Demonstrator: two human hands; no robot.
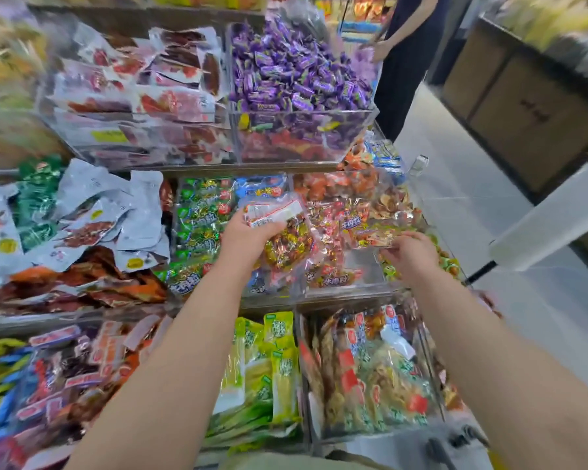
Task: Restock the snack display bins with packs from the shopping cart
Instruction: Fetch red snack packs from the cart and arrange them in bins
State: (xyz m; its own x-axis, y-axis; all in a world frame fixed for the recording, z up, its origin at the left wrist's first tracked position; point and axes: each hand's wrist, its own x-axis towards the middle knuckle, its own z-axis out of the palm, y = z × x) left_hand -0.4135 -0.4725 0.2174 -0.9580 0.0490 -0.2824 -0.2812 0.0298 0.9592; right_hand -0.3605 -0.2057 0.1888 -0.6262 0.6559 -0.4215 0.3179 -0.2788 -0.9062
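Stocking step: clear plastic bag of gold-and-red wrapped sweets (286, 239) clamped in left hand (245, 232); right hand (409, 252) pinches a small pack (375, 237) over the clear acrylic bin (347, 290). Next, judged: bag emptied there.

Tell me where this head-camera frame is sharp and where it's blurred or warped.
Head view: sharpest mid-frame, around the left hand gripping a clear snack bag and the purple candy bin; the right hand is slightly soft; edges smear heavily, especially the upper left corner and far right; wide-angle distortion bows the shelf lines and stretches the forearms; lighting is even, with glare on the clear bin fronts.
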